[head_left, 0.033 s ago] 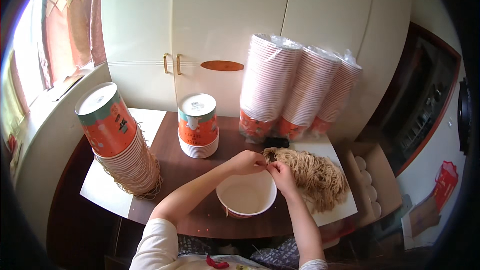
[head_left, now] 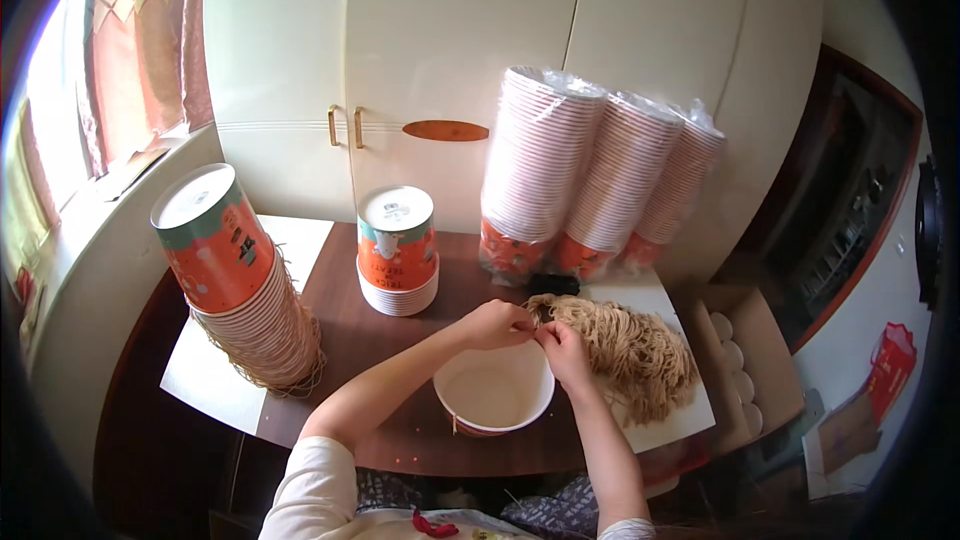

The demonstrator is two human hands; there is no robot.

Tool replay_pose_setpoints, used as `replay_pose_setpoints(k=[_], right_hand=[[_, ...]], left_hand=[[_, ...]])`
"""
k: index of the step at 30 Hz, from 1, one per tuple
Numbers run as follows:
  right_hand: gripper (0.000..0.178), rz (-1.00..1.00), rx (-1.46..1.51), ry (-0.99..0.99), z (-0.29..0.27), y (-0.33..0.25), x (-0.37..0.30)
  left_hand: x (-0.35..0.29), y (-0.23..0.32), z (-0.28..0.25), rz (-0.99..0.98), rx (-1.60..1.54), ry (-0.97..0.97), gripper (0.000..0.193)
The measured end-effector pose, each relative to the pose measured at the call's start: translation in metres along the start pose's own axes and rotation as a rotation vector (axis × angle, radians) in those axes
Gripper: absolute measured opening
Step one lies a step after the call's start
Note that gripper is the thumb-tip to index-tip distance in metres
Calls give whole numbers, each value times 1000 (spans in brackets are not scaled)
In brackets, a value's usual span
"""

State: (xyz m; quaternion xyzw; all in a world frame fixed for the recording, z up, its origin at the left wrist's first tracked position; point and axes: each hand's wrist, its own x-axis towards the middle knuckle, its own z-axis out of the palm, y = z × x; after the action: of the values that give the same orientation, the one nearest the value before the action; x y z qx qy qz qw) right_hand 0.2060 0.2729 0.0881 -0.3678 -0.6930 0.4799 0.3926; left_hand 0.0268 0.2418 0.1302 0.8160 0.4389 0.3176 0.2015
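Note:
A paper bucket [head_left: 490, 390], its pale inside facing up, stands at the table's near middle. A short end of cord [head_left: 454, 425] hangs from its near left rim. My left hand [head_left: 495, 324] and my right hand [head_left: 563, 351] meet at the far right rim with fingers pinched together. What lies between the fingertips is too small to make out. Right beside my right hand lies a thick bundle of tan cords [head_left: 635, 355], partly on a white board [head_left: 690, 390].
At the left leans a tall stack of upside-down orange buckets [head_left: 225, 250] with cords hanging round it. A shorter stack [head_left: 397, 250] stands mid-table. Plastic-wrapped bucket stacks [head_left: 590, 170] stand at the back right. A cardboard box [head_left: 775, 360] with round white things is beyond the table's right edge.

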Motion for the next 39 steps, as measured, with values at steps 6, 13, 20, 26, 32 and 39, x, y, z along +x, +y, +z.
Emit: replay_pose_setpoints(k=[6,13,20,26,32,39], right_hand=[[10,-117,-182,154,5,-4,0],[10,-113,-270,178,6,-21,-5],[10,-135,-377,170,5,-15,-5],[11,30,-126,38,-5,9,0],[16,160,238,-133,-16,13,-25],[19,232,420,-217,-2,19,-54]], left_hand=[[1,0,6,-50,74,49,17],[3,3,10,-125,80,67,18],[4,5,10,-83,43,21,15],[-2,19,-7,-126,69,-53,23],[-77,24,-46,-318,280,122,49],[-150,36,-32,-773,-305,4,29]])
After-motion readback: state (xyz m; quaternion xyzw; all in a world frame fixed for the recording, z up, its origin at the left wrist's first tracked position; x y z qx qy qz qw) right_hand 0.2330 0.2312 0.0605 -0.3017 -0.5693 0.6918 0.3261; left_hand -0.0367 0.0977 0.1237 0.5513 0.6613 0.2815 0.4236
